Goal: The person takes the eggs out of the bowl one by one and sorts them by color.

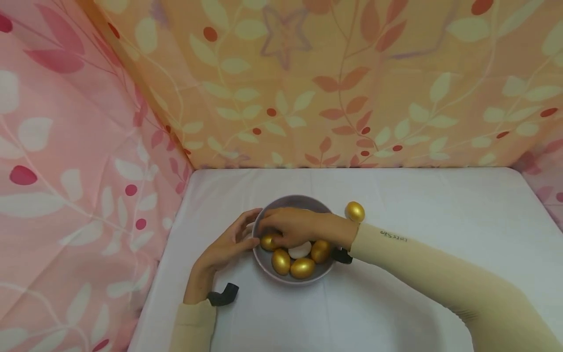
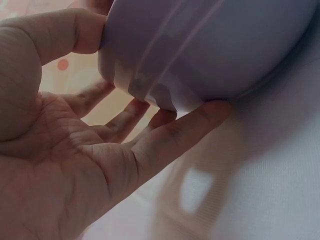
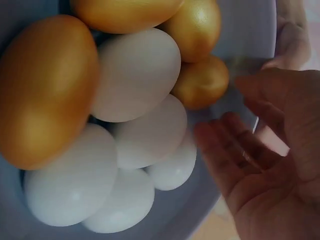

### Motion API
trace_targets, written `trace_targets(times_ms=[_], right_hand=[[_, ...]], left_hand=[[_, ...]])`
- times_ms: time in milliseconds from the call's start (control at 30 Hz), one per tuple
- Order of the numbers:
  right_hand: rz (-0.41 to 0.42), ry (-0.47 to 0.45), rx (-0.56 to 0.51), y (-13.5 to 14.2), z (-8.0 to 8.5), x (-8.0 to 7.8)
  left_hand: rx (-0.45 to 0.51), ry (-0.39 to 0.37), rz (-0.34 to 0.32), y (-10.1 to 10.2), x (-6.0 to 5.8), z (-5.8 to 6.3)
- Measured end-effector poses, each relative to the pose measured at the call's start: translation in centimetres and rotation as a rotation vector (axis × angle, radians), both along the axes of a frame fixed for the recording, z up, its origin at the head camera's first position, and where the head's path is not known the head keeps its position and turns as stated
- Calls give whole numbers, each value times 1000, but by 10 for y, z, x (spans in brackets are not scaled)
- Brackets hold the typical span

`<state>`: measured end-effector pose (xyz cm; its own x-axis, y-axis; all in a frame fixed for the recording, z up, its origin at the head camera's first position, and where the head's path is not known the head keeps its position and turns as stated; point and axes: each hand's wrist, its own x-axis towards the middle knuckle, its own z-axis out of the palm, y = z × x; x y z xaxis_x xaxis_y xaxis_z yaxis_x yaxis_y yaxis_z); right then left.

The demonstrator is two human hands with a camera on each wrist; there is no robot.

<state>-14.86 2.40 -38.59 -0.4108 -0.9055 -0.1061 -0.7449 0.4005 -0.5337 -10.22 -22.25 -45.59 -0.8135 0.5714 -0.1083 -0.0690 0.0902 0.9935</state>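
A pale purple bowl (image 1: 271, 275) stands on the white table, holding several gold eggs (image 1: 280, 261) and white eggs (image 3: 137, 75). My left hand (image 1: 228, 244) is at the bowl's left side, its spread fingertips resting against the outer wall and the thumb at the rim (image 2: 107, 42). Reaching in from the right, my right hand (image 1: 290, 226) is over the bowl's left half and covers part of its contents. In the right wrist view, the thumb and fingers are apart beside a small-looking gold egg (image 3: 202, 82), with nothing between them.
A single gold egg (image 1: 355, 211) lies on the table (image 1: 440, 205) outside the bowl, close to the right sleeve cuff. Behind the table hangs an orange leaf-patterned cloth (image 1: 281, 88), and a pink one (image 1: 79, 205) is on the left. Both wrists wear black devices (image 1: 224, 295).
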Motion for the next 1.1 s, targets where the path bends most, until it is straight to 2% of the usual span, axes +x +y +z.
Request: trace_targets(times_ms=[200, 400, 600, 733, 833, 1100], right_hand=[[10, -1, 117, -9, -3, 5], [0, 25, 170, -13, -7, 3], [21, 5, 169, -14, -10, 0], [45, 44, 169, -10, -11, 2], [38, 60, 143, -5, -8, 3], [-3, 7, 32, 12, 2, -1]], left_hand=[[2, -21, -10, -1, 2, 0], [-6, -25, -5, -1, 1, 0], [-9, -26, 6, 0, 0, -2], [-15, -23, -13, 1, 0, -3], [-5, -13, -30, 2, -1, -5], [-1, 11, -16, -1, -2, -7]])
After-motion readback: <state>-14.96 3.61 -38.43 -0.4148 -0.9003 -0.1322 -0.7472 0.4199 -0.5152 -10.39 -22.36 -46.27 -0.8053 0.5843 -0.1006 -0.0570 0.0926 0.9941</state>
